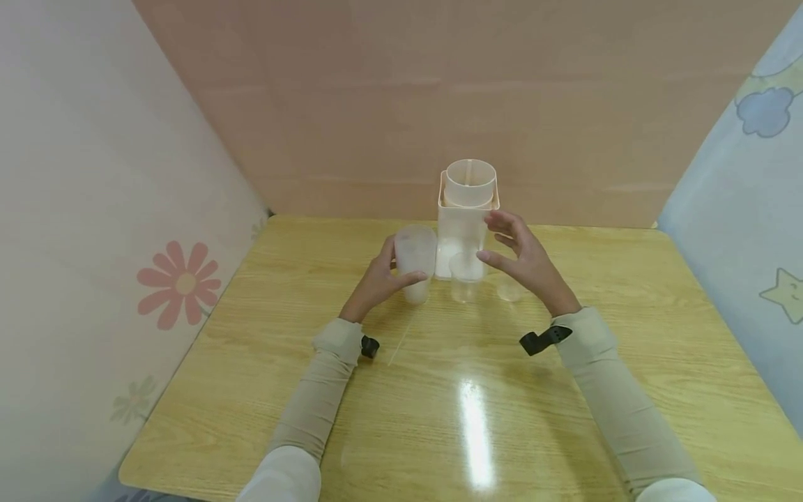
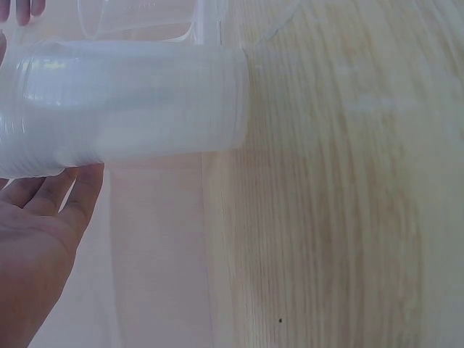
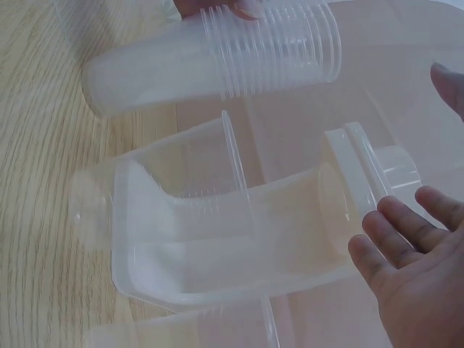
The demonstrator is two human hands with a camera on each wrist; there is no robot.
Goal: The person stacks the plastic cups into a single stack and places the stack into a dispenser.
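My left hand (image 1: 380, 280) grips a stack of nested clear plastic cups (image 1: 415, 252), holding it upright just left of a white cup dispenser (image 1: 461, 226). The rims of several cups are bunched at the top of the stack (image 3: 272, 54) in the right wrist view. Beside the dispenser's upper right side is my right hand (image 1: 527, 259), its fingers spread and relaxed with nothing in them. A single clear cup (image 1: 465, 287) stands in front of the dispenser. Another clear cup (image 1: 509, 291) stands to its right, partly hidden by the right hand.
The dispenser has a round tube (image 1: 471, 183) rising from its square top. It stands at the back of the wooden table (image 1: 401, 425), near the pinkish back panel (image 1: 351, 125). A thin pale strip (image 1: 401, 338) lies by the left wrist. Patterned walls flank the table.
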